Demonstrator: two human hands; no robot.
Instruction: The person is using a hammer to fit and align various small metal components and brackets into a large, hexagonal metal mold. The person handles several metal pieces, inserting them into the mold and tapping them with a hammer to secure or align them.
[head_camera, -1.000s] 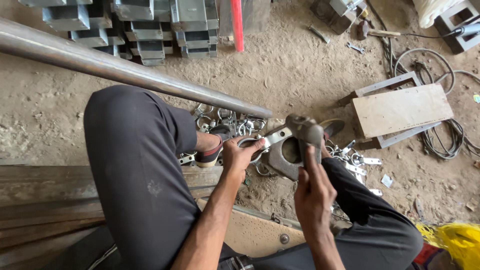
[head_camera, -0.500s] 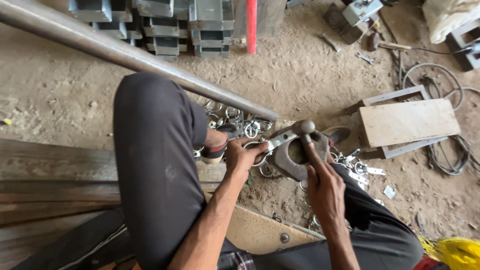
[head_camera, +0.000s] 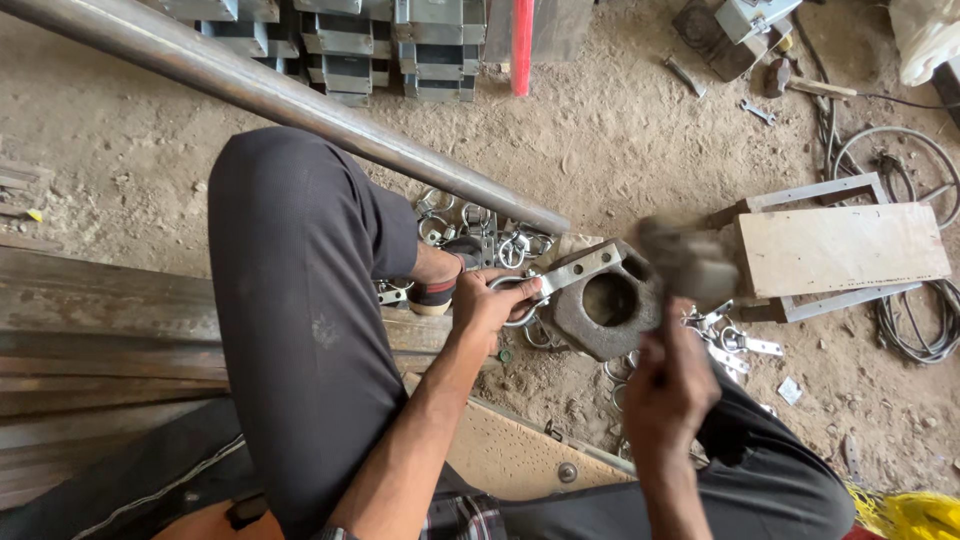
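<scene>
Looking down from the head camera, you have your left hand (head_camera: 487, 305) closed around a metal ring clamp (head_camera: 545, 285), fingers wrapped over its round loop so that its flat strap lies across the top of the heavy perforated block (head_camera: 607, 300) sitting on the dirt floor (head_camera: 620, 130); the block seems to serve as an anvil, with its hole under the strap's far end giving the metal room. Your right hand (head_camera: 668, 385) is clenched on the handle of a hammer (head_camera: 688, 262), whose head is blurred and raised just right of the block, above the strap rather than touching it. Holding the clamp by its loop keeps your left fingers near but off the struck end. Your left knee (head_camera: 300, 250) rises at the left, your foot planted just beside the block, bracing you close to the work. A scatter of finished-looking ring clamps (head_camera: 470, 225) lies on the far side of the block and more to its right, within easy reach. A long steel pipe (head_camera: 270, 95) slants from the far left down toward the block. Farther right rests a wooden board in a metal frame (head_camera: 840, 250), with coiled cable (head_camera: 920, 320) beside it, and stacked metal boxes (head_camera: 380, 40) line the far edge.
</scene>
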